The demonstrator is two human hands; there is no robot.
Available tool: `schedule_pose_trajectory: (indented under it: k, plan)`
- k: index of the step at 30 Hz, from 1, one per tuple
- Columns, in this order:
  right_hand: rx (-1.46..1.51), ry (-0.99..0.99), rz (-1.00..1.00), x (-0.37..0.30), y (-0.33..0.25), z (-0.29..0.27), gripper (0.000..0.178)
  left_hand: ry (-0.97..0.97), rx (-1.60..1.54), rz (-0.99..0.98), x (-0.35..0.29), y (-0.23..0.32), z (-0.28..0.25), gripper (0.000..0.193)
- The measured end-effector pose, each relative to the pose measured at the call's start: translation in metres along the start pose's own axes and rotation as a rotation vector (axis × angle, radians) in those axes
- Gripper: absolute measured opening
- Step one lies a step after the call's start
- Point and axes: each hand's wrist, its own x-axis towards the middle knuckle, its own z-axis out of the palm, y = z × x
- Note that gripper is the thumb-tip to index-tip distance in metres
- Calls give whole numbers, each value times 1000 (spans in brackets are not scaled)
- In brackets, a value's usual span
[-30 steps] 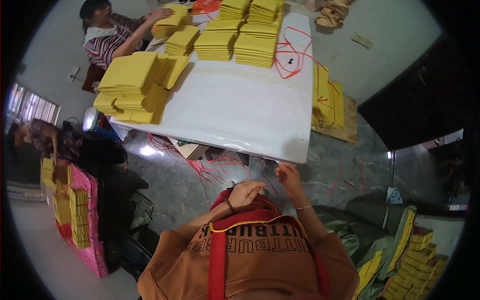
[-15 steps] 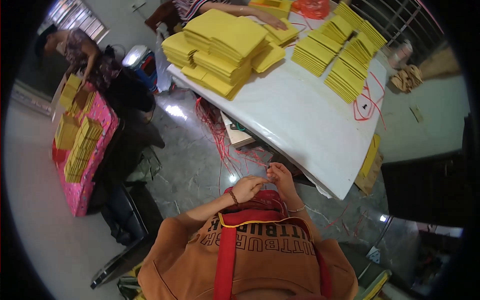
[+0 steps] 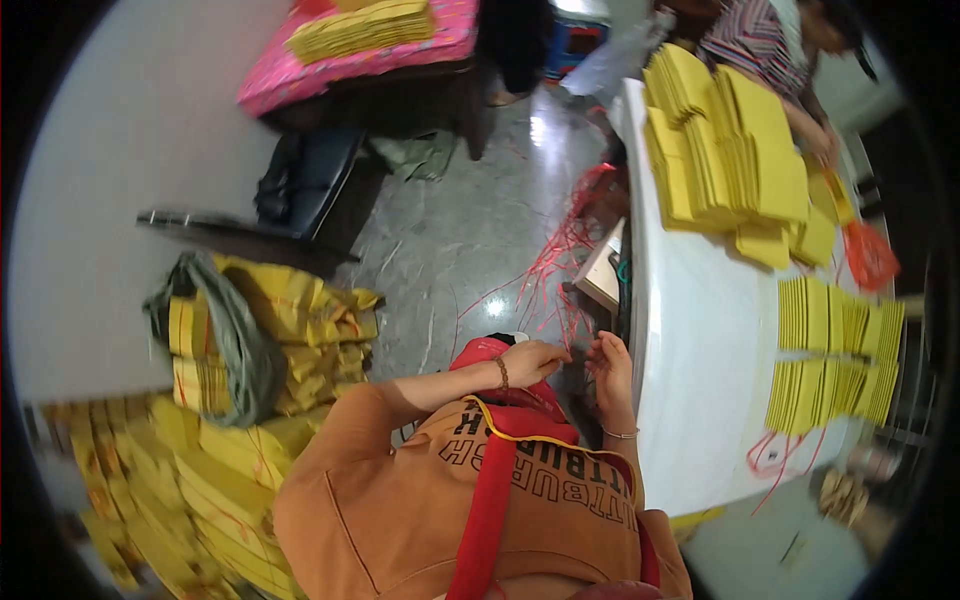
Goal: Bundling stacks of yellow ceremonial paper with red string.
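My left hand (image 3: 533, 362), with a beaded bracelet at its wrist, is held in front of my red apron (image 3: 505, 390), its fingers pressed together and pointing right. Just to its right, beside the table's near edge, is my right hand (image 3: 611, 368), wearing a thin bangle, its fingers curled in toward the thumb. A small gap lies between the two hands. Whatever either pinches is too small to make out. Behind them, red plastic strings (image 3: 560, 262) hang from beside the table down to the floor.
On the white table (image 3: 690, 380) to my right lie stacked yellow envelopes (image 3: 735, 150), fanned yellow bundles (image 3: 835, 345) and a red bag (image 3: 872, 256). A co-worker (image 3: 765, 45) reaches over its far end. Left are a black chair (image 3: 310, 185), a pink-covered table (image 3: 365, 65) and yellow piles (image 3: 230, 470).
My view has swung left, bringing the yellow piles into sight and the white table to my right. My hands, touching or nearly so before, are now slightly apart.
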Motion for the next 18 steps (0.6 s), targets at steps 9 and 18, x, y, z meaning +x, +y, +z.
schedule_pose_trajectory:
  k: [9,18]
  plan:
    - [-89,-235,-37,56,-42,30,20,234,-53,-247,-70,4,64,25]
    - [-215,-456,124,51,0,82,21,399,-81,-280,-107,7,45,27]
